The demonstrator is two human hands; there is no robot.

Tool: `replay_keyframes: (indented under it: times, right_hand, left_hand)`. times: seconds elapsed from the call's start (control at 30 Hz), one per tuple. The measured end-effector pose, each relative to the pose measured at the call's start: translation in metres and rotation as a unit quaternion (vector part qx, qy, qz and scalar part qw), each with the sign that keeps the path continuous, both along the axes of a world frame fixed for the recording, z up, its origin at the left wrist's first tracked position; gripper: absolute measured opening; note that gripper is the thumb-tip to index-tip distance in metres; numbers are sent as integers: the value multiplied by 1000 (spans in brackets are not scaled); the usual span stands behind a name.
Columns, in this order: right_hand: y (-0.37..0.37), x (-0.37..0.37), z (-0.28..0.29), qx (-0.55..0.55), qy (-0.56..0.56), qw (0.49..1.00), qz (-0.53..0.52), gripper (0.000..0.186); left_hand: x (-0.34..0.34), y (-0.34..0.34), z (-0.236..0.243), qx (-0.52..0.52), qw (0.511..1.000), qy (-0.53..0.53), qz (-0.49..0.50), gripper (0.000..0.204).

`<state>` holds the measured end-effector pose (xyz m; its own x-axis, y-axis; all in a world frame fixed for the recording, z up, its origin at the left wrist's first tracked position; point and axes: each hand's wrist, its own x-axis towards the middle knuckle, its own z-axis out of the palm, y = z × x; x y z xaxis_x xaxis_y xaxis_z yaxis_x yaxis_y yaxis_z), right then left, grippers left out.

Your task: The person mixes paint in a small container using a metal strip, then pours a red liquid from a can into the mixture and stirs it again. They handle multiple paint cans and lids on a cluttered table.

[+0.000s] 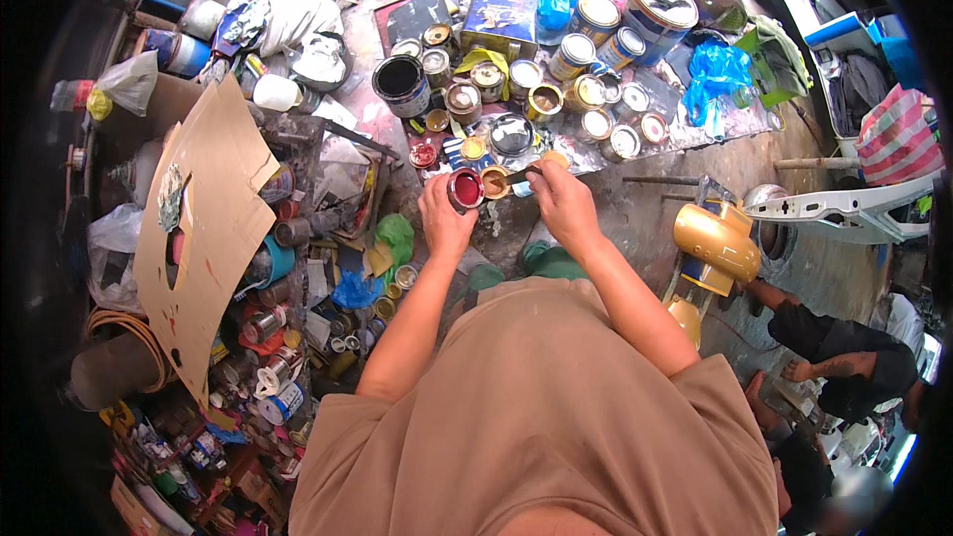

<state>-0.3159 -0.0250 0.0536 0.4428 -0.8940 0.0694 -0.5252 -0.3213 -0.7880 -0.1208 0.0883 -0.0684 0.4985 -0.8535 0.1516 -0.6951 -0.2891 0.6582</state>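
My left hand (445,220) is wrapped round a small open can of dark red paint (466,190) near the table's front edge. Beside it stands a small open can of tan-brown paint (494,184), its rim close to the red one. In my right hand (566,203) is a thin, dark, flat stick-like tool (518,177), its tip at the tan-brown can; whether it dips into the paint I cannot tell. Just beyond my hands sit a can of yellow-orange paint (474,148) and a messy red can (423,155).
Many paint cans crowd the table (730,136), including a large black-filled can (400,85) and a blue rectangular tin (504,5). A cardboard sheet (213,189) leans at left above cluttered shelves. To the right are a gold-painted part (717,241) and a seated person (844,347).
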Motion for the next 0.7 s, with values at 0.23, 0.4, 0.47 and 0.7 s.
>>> replay_keyframes:
  times: [0.23,0.4,0.47,0.7]
  right_hand:
    - [0,-1,-1,-40,-37,998,25,17]
    - [1,-4,-3,-43,-13,998,45,20]
    - [1,-4,-3,-48,-15,997,52,20]
    - [-1,-3,-2,-75,-7,995,69,17]
  left_hand:
    - [-2,-3,1,-2,1000,-19,-12,83]
    - [-1,-6,8,16,999,-19,-29,83]
    - [-2,-7,12,30,999,-15,-25,83]
    - [-2,-8,19,39,998,-27,-39,85]
